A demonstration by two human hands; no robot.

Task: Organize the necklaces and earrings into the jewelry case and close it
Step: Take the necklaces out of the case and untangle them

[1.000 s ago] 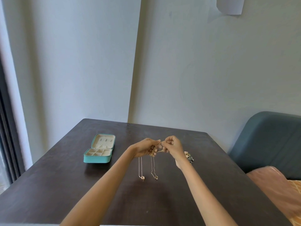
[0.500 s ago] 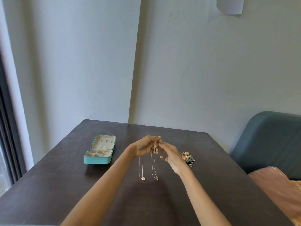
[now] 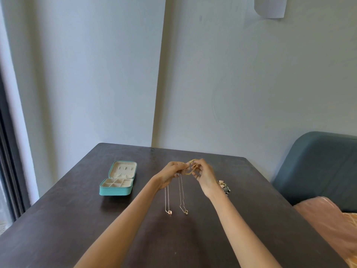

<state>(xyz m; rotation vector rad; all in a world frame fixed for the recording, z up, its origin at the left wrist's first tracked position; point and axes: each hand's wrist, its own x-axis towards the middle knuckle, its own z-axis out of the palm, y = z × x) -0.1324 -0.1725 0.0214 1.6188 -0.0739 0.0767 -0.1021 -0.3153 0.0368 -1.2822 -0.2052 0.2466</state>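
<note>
1. The left hand [image 3: 170, 174] and right hand [image 3: 202, 174] meet above the table [image 3: 251, 219], right of the case [image 3: 117, 179]. Both pinch a thicker gold chain [image 3: 190, 167] bunched between their fingertips.
2. Two fine necklaces [image 3: 180, 192] hang from the left hand, their pendants resting on the table nearer the person than the case.
3. The chains look light, limp and quick to tangle; they are best held near the clasp and lowered in slowly.
4. The earrings [image 3: 224, 186], a small heap, lie on the table just beyond the right wrist, well right of the case.
5. The case lies open, its compartments seemingly unfilled.
6. No readable writing; the paper [image 3: 270, 6] high on the wall is illegible.
</note>
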